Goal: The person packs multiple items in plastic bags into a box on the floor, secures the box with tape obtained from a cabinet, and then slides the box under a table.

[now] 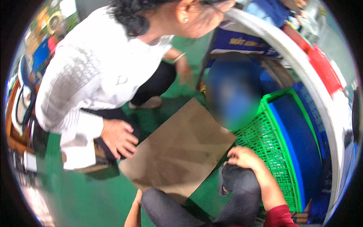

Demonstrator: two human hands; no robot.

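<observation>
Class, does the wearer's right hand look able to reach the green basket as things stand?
Probably yes: the right hand looks free, close to the green basket, and nothing visible blocks the way.

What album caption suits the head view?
White-shirted person crouching by a flat brown cardboard sheet; wearer's right hand at the dark-trousered knee, beside a green plastic basket.

Clock centred on cardboard sheet (181, 140), over floor (113, 200), wearer at 6. From where I'm standing: left hand (139, 197) at 7, right hand (242, 157) at 3, crate (251, 130) just beyond it. Bench (308, 73) past crate, 2 o'clock. Co-worker (90, 72) at 10, carton (81, 156) at 9.
</observation>
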